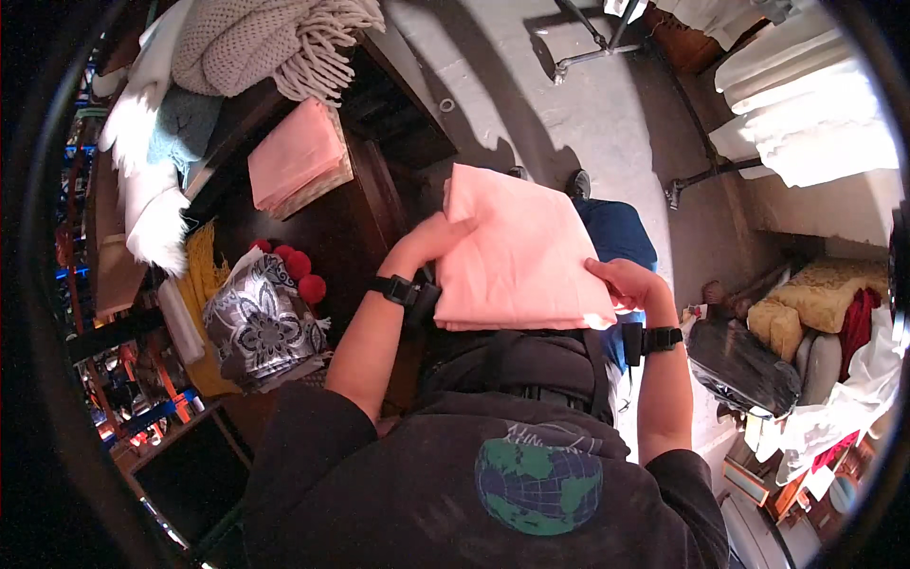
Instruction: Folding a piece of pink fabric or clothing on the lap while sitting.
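Note:
A folded pink cloth (519, 256) lies across the front of my body, held at both sides. My left hand (444, 238) grips its left side, thumb on top and fingers hidden beneath. At the lower right corner, my right hand (622, 281) pinches the cloth between thumb and fingers. Up and to the left, a stack of folded pink cloth (295, 160) rests on a patterned beige cloth (316, 192) on the dark wooden furniture (370, 188).
A knitted beige blanket with fringe (263, 43), a folded grey patterned textile (266, 320) and red pom-poms (298, 264) lie at the left. A metal pipe rack (604, 53) stands ahead. White fabric (817, 121) hangs at the right, above yellow cushions (817, 299) and a black plastic bag (739, 366).

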Action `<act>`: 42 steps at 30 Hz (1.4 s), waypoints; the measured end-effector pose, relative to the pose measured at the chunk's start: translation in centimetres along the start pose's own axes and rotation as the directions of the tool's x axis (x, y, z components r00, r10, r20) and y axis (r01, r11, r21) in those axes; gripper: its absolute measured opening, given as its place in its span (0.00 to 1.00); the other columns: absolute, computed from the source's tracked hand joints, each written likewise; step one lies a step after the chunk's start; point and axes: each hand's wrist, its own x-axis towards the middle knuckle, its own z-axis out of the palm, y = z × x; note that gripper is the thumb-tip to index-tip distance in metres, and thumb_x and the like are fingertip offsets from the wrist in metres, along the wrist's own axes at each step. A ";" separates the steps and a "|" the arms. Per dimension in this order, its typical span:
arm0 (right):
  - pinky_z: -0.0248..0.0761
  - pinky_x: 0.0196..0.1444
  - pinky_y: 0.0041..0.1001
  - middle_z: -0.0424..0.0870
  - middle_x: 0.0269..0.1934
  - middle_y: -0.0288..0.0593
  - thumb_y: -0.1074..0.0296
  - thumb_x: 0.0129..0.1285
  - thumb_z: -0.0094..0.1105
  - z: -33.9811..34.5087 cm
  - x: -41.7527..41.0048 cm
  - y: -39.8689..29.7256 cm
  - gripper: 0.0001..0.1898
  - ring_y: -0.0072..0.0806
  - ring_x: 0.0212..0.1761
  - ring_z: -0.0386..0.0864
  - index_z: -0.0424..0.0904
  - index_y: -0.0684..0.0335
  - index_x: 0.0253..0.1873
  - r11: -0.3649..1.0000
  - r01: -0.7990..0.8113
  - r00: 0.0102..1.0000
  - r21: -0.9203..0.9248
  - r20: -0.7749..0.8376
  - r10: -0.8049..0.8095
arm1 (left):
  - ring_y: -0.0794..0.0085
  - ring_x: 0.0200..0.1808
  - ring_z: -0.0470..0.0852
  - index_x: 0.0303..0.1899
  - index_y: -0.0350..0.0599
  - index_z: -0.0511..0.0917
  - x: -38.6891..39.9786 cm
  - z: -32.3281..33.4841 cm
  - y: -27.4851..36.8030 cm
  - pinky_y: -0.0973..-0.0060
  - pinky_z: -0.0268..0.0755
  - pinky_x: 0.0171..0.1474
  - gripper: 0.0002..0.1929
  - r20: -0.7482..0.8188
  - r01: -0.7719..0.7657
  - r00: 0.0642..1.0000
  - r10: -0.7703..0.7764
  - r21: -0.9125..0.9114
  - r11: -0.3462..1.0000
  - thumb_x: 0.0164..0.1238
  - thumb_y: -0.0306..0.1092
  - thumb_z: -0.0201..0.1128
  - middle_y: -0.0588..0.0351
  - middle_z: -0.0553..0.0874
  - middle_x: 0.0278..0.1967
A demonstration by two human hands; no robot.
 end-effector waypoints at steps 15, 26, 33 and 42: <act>0.43 0.12 0.24 0.65 0.14 0.31 0.37 0.75 0.53 -0.1 0.3 0.3 0.33 0.18 0.10 0.53 0.71 0.56 0.20 1.000 -0.003 1.000 0.027 0.004 0.003 | 0.67 0.55 0.85 0.63 0.32 0.77 -0.4 0.1 0.6 0.70 0.76 0.59 0.30 -0.010 -0.020 1.000 0.020 0.005 1.000 0.78 0.53 0.59 0.47 0.87 0.56; 0.43 0.12 0.24 0.65 0.14 0.31 0.37 0.74 0.52 0.0 0.0 0.1 0.33 0.18 0.10 0.53 0.69 0.56 0.19 1.000 0.019 1.000 -0.009 -0.014 -0.019 | 0.68 0.54 0.85 0.64 0.32 0.76 -0.5 0.1 0.4 0.70 0.76 0.58 0.32 -0.022 -0.027 0.999 0.027 0.005 1.000 0.77 0.55 0.59 0.48 0.87 0.56; 0.42 0.12 0.25 0.64 0.13 0.31 0.37 0.75 0.52 -0.2 0.7 0.6 0.33 0.18 0.10 0.52 0.69 0.55 0.19 1.000 0.001 1.000 0.008 -0.017 -0.001 | 0.68 0.54 0.85 0.63 0.32 0.77 -0.1 -0.1 0.2 0.70 0.76 0.58 0.31 0.003 0.020 1.000 -0.020 0.046 0.999 0.77 0.54 0.59 0.47 0.87 0.56; 0.43 0.13 0.25 0.65 0.14 0.31 0.37 0.75 0.51 -0.3 0.8 0.8 0.33 0.18 0.10 0.53 0.70 0.55 0.19 1.000 0.016 1.000 0.008 -0.012 -0.015 | 0.67 0.54 0.86 0.63 0.32 0.78 -1.7 0.1 2.1 0.70 0.77 0.58 0.29 -0.016 -0.046 0.999 0.046 -0.025 0.999 0.78 0.52 0.59 0.47 0.87 0.55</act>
